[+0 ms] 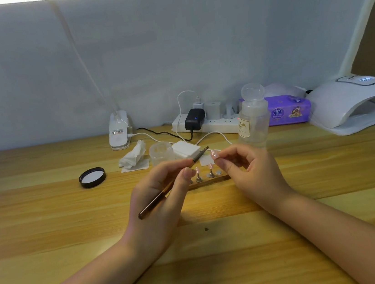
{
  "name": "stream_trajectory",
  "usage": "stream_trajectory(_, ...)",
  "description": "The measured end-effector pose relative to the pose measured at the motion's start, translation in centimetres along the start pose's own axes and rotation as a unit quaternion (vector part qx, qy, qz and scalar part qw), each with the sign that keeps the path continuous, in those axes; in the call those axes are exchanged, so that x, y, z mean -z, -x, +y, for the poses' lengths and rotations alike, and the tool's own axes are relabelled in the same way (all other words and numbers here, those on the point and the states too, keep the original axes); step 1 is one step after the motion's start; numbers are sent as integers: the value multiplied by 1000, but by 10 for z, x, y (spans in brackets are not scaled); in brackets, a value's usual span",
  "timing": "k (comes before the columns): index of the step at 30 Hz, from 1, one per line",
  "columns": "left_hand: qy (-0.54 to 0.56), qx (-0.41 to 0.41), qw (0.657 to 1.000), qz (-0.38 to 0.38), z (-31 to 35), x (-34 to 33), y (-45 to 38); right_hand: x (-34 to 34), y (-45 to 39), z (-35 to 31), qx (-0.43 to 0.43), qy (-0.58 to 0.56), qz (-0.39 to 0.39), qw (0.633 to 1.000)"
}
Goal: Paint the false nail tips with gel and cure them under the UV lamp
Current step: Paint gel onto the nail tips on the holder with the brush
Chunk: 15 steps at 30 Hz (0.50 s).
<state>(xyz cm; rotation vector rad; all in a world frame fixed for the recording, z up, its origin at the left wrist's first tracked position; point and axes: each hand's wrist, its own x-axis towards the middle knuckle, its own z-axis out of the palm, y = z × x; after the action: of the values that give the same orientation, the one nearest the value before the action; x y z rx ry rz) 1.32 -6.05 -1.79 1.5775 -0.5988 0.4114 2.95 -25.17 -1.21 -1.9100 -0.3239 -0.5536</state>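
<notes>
My left hand (162,192) grips a brown gel brush (156,199), whose bristle end points up and right toward a pink false nail tip (213,154). That tip is pinched between thumb and forefinger of my right hand (250,171), just above the table. Below and between the hands a wooden holder strip (220,178) carries two small metal stands with pink tips (197,171), partly hidden by my left fingers. The white UV lamp (352,101) sits at the far right with its display lit.
A black jar lid (92,177) lies left. Behind the hands are a crumpled tissue (133,157), a clear jar (161,153), white wipe pads (186,151), a clear pump bottle (253,118), a power strip (208,124), a purple tissue pack (288,111) and a clip lamp base (118,134).
</notes>
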Motion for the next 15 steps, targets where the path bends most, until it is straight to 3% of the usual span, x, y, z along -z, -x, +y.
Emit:
stream_trajectory(10, 23, -3, 999, -32, 4, 2, 3, 0, -1, 3, 6, 20, 18, 1000)
stream_trajectory(15, -12, -20, 1000, -10, 2, 1, 1, 1, -1, 4, 25, 56, 29, 998)
